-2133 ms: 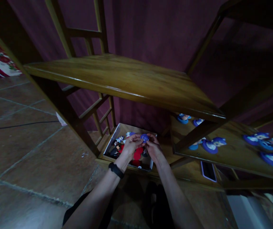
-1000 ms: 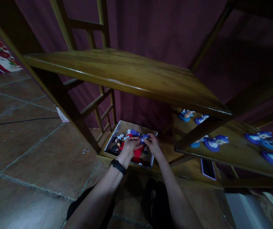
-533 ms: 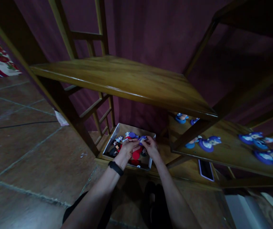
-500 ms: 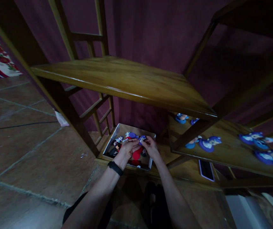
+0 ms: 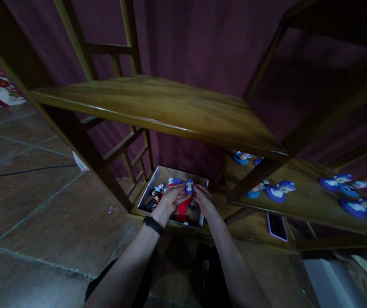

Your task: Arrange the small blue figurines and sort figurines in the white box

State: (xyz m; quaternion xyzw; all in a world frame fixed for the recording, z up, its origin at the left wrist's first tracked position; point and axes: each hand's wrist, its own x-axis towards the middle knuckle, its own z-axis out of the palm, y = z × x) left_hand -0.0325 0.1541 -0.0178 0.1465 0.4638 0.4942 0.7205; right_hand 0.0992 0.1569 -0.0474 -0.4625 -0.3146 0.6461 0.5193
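Observation:
A small blue-purple figurine (image 5: 189,186) is held upright between my two hands above an open cardboard box (image 5: 163,172). My left hand (image 5: 173,197), with a black band on its wrist, reaches it from the left with its fingers at the base. From the other side my right hand (image 5: 204,199) has its fingertips against the figurine. In the box lie several more figurines, among them a blue-and-white one (image 5: 160,187), a dark one with red (image 5: 156,199) and round red bases (image 5: 183,207). My hands hide part of the contents.
The box sits on the bottom board of a wooden shelf unit, under a higher shelf (image 5: 157,100). More blue figurines (image 5: 279,190) lie on the shelf at right. A phone (image 5: 277,226) rests on the bottom board. Upright posts (image 5: 83,149) flank the box.
The figurine has been turned to stand more upright, its front facing me. My right fingers have shifted from its top down to its side. The view has moved slightly.

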